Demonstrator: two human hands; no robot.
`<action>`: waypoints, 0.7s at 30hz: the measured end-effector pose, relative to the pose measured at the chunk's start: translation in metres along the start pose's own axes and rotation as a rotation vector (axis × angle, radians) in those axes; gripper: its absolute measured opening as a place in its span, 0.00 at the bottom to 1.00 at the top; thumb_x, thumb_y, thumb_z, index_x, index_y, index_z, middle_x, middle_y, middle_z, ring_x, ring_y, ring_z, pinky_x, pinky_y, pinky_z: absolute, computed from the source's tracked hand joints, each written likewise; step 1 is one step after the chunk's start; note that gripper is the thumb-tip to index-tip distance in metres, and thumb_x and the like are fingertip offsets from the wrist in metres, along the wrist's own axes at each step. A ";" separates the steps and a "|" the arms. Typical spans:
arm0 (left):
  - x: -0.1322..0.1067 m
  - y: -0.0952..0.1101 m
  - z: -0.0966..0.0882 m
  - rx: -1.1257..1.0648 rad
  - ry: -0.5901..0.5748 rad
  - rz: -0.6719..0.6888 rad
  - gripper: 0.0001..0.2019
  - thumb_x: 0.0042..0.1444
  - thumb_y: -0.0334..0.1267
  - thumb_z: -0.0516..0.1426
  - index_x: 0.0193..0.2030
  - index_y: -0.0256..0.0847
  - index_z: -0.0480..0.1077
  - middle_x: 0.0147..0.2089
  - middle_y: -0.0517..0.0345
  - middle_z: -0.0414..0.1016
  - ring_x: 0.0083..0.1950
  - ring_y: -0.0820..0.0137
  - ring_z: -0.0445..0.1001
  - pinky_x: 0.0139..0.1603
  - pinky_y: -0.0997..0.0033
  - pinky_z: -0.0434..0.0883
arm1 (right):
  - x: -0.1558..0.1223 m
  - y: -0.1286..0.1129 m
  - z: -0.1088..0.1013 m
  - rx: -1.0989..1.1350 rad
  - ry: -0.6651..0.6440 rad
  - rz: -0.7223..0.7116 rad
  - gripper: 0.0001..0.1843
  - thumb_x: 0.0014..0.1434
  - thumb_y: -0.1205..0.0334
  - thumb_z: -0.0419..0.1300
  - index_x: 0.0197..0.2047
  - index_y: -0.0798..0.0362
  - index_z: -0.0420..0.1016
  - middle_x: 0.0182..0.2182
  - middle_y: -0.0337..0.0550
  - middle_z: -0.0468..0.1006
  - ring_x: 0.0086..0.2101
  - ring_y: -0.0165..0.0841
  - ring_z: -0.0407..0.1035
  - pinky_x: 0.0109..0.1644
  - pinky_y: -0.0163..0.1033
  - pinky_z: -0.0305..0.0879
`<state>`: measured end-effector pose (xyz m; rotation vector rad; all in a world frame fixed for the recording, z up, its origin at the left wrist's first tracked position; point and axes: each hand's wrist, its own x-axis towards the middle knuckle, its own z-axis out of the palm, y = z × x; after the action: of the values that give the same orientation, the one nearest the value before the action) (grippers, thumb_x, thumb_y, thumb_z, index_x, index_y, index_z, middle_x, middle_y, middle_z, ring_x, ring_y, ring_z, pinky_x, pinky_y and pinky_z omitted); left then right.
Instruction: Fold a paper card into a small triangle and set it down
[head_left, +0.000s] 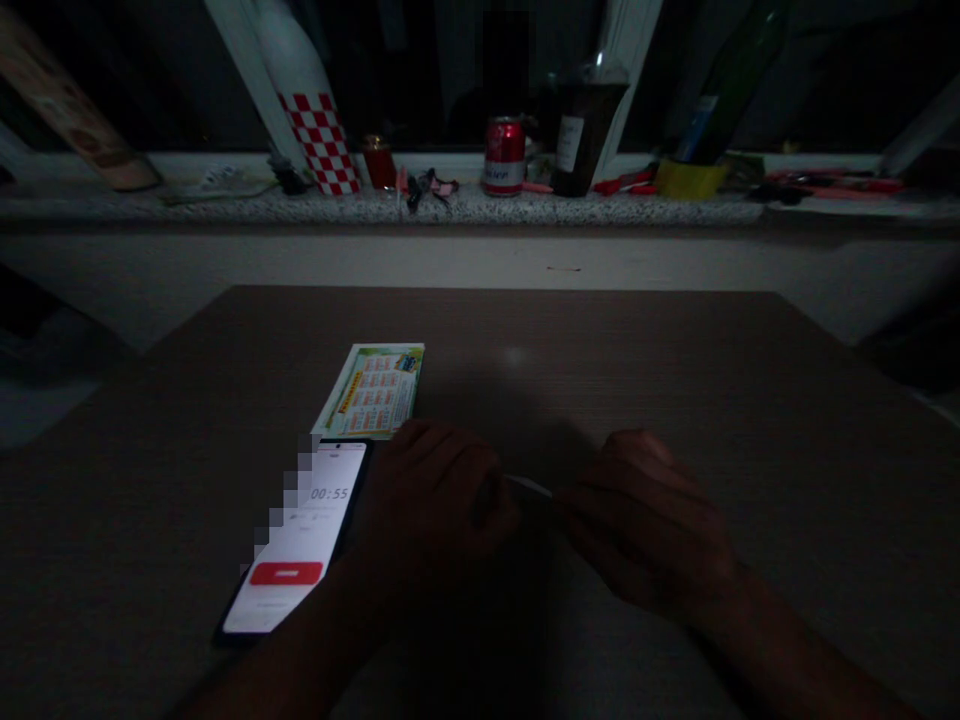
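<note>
White strip [529, 486] pinched in both, left hand [442, 490] and right hand [649, 515] curl inward (knuckles uppermost).

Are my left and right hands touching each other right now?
No, a gap separates the left hand from the right hand, with a thin white strip showing between them.

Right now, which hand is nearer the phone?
Left. The left hand is just right of the phone's upper part; the right hand is farther right, beyond the left one.
</note>
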<state>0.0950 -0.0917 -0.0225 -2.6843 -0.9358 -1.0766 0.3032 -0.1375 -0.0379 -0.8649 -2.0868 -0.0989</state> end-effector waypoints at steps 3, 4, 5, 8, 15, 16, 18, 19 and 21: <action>0.001 -0.009 -0.004 0.058 0.039 -0.049 0.03 0.50 0.29 0.58 0.28 0.39 0.67 0.28 0.58 0.75 0.31 0.66 0.72 0.37 0.61 0.67 | 0.002 0.002 -0.006 0.003 0.033 0.020 0.08 0.53 0.73 0.64 0.38 0.57 0.74 0.29 0.43 0.78 0.29 0.33 0.69 0.36 0.44 0.65; 0.001 -0.013 -0.005 0.074 0.061 -0.056 0.03 0.50 0.29 0.58 0.28 0.40 0.67 0.28 0.58 0.75 0.31 0.66 0.72 0.36 0.61 0.68 | 0.004 0.003 -0.008 0.003 0.044 0.025 0.08 0.53 0.74 0.64 0.38 0.57 0.74 0.28 0.43 0.77 0.29 0.33 0.69 0.35 0.44 0.65; 0.001 -0.016 -0.007 0.094 0.093 -0.060 0.03 0.50 0.30 0.58 0.29 0.40 0.67 0.28 0.57 0.75 0.31 0.65 0.73 0.36 0.61 0.68 | 0.005 0.003 -0.010 -0.001 0.046 0.032 0.09 0.52 0.75 0.64 0.37 0.57 0.74 0.28 0.44 0.77 0.29 0.33 0.70 0.35 0.44 0.65; 0.001 -0.020 -0.011 0.106 0.138 -0.048 0.03 0.51 0.30 0.58 0.30 0.40 0.67 0.30 0.57 0.75 0.33 0.65 0.73 0.36 0.62 0.69 | 0.007 0.006 -0.013 -0.021 0.039 0.059 0.08 0.53 0.75 0.63 0.37 0.56 0.74 0.27 0.44 0.77 0.29 0.34 0.70 0.35 0.44 0.66; -0.001 -0.002 -0.006 -0.148 -0.057 0.044 0.07 0.56 0.31 0.58 0.41 0.37 0.69 0.40 0.53 0.75 0.41 0.66 0.72 0.43 0.64 0.70 | 0.004 0.005 -0.004 0.045 -0.011 0.059 0.08 0.56 0.73 0.63 0.39 0.54 0.74 0.29 0.41 0.78 0.29 0.33 0.70 0.36 0.44 0.66; -0.001 0.000 -0.003 -0.190 -0.106 0.066 0.04 0.56 0.29 0.57 0.39 0.37 0.70 0.38 0.54 0.75 0.40 0.68 0.71 0.41 0.65 0.70 | 0.003 0.005 -0.003 0.053 -0.025 0.058 0.08 0.56 0.73 0.62 0.39 0.53 0.74 0.29 0.42 0.78 0.30 0.33 0.70 0.37 0.45 0.66; -0.003 0.002 0.000 -0.250 -0.153 0.094 0.02 0.57 0.28 0.56 0.35 0.37 0.69 0.34 0.56 0.74 0.36 0.69 0.69 0.38 0.67 0.69 | 0.001 0.005 -0.001 0.074 -0.050 0.047 0.08 0.57 0.73 0.62 0.40 0.53 0.75 0.30 0.42 0.78 0.31 0.34 0.70 0.38 0.45 0.65; -0.004 0.002 0.001 -0.271 -0.167 0.105 0.03 0.58 0.28 0.55 0.34 0.37 0.69 0.33 0.56 0.73 0.35 0.70 0.68 0.37 0.68 0.68 | 0.001 0.006 0.000 0.085 -0.063 0.039 0.08 0.56 0.73 0.62 0.40 0.54 0.75 0.30 0.42 0.78 0.31 0.34 0.70 0.38 0.45 0.65; -0.004 0.001 0.001 -0.300 -0.183 0.127 0.04 0.58 0.28 0.55 0.33 0.37 0.68 0.32 0.57 0.72 0.34 0.71 0.67 0.36 0.68 0.67 | -0.001 0.008 0.001 0.098 -0.064 0.019 0.09 0.56 0.74 0.62 0.40 0.55 0.75 0.30 0.41 0.78 0.31 0.33 0.70 0.38 0.45 0.65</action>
<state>0.0939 -0.0948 -0.0259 -3.0818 -0.6609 -1.0313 0.3082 -0.1314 -0.0414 -0.8378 -2.1237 0.0406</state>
